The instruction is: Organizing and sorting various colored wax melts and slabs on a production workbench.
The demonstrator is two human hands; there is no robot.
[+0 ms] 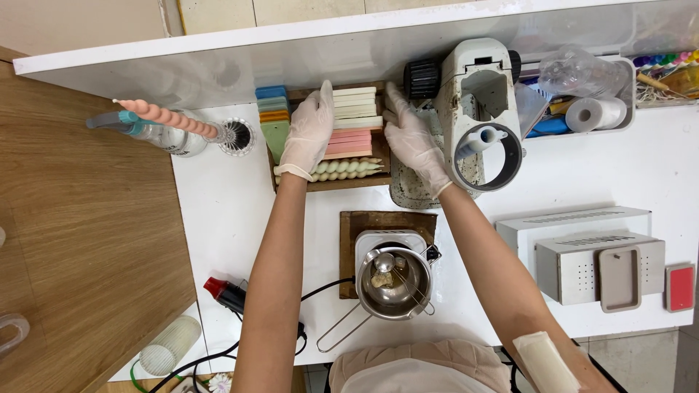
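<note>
Partly hidden under both gloved hands: wooden tray (342, 183) of stacked wax slabs (354, 109) on the white table (568, 175), its side edges covered. Left hand (309, 131) flat, fingers together, pressed against the slabs' left side. Right hand (412, 138) likewise flat along their right side. Nothing pinched. Beaded cream candles (348, 168) lying just below, between the wrists.

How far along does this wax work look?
Set up: a small steel pot with one pale lump sits on the white hotplate. In hand: the gloved left hand and right hand flank stacked cream and pink wax slabs in the wooden tray. Left: the lump isn't melted.
</note>
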